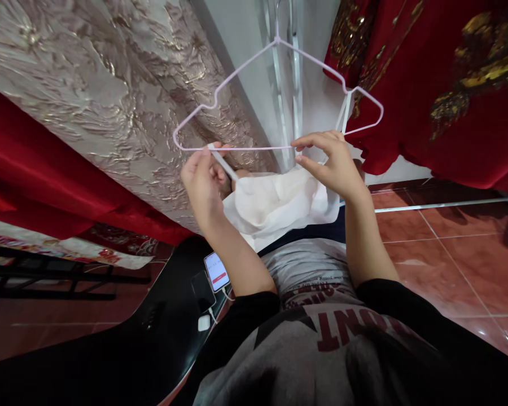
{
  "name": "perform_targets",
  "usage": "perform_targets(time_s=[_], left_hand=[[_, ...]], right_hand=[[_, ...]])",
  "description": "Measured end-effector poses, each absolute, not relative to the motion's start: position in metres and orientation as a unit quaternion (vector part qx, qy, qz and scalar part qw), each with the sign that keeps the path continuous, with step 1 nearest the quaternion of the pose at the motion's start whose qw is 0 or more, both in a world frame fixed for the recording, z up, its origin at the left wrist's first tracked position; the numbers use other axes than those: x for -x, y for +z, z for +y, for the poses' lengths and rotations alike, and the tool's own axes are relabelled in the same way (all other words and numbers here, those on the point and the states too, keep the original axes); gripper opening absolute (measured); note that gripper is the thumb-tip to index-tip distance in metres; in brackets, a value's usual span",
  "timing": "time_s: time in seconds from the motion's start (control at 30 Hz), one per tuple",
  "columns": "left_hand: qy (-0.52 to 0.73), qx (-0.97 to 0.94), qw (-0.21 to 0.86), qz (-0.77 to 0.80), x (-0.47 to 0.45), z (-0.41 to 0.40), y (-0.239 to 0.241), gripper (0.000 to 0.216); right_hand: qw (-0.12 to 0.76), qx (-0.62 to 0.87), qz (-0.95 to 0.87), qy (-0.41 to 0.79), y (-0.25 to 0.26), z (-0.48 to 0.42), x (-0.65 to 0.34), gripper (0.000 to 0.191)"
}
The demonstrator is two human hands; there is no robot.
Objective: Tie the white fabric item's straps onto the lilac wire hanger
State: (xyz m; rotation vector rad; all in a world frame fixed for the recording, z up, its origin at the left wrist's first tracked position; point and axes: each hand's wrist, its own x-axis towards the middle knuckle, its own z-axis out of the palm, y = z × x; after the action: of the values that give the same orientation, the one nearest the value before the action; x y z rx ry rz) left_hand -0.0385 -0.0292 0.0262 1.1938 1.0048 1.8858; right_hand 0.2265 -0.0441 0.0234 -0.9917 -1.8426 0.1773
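Note:
A pale pink clothes hanger point(249, 149) is held up in front of me. On my lap rests a white strappy top point(275, 203) with thin straps, its lower part bunched. One strap point(344, 115) hangs over the hanger's right shoulder. My left hand point(203, 177) pinches the other strap point(225, 164) close to the left end of the bottom bar. Around the middle of that bar, my right hand point(328, 160) has its thumb and index fingertips loosely closed on it.
Textured beige fabric point(131, 84) hangs at the left, above red cloth point(46, 163). Red cloth with gold sequins point(457, 84) hangs at the right. Two phones point(217, 270) with cables and a white earbud case point(204, 323) lie on a black seat point(169, 316). The floor is red tile point(457, 265).

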Motion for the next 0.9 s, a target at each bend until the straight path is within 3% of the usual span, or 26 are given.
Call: perform_targets(time_s=[0.1,0.27,0.5,0.67,0.83,0.9], left_hand=[[0.745,-0.459,0.37,0.313,0.022,-0.028,0.024,0.024],[0.755,-0.433,0.379,0.314,0.011,-0.026,0.027,0.025],[0.744,-0.421,0.389,0.343,0.013,-0.026,0.029,0.032],[0.739,-0.442,0.373,0.346,0.022,-0.019,0.021,0.024],[0.733,-0.472,0.376,0.314,0.028,-0.018,0.019,0.027],[0.735,-0.471,0.384,0.302,0.026,-0.018,0.019,0.028]], right_hand=[[0.54,0.397,-0.738,0.083,0.023,-0.042,-0.225,0.02],[0.742,0.425,-0.511,0.084,0.012,-0.017,-0.255,0.006],[0.656,0.467,-0.545,0.233,0.017,-0.021,-0.265,0.015],[0.678,0.406,-0.594,0.15,0.053,-0.026,-0.249,0.01],[0.704,0.409,-0.575,0.074,0.072,-0.004,-0.279,0.048],[0.697,0.446,-0.556,0.073,0.061,0.0,-0.297,0.047]])
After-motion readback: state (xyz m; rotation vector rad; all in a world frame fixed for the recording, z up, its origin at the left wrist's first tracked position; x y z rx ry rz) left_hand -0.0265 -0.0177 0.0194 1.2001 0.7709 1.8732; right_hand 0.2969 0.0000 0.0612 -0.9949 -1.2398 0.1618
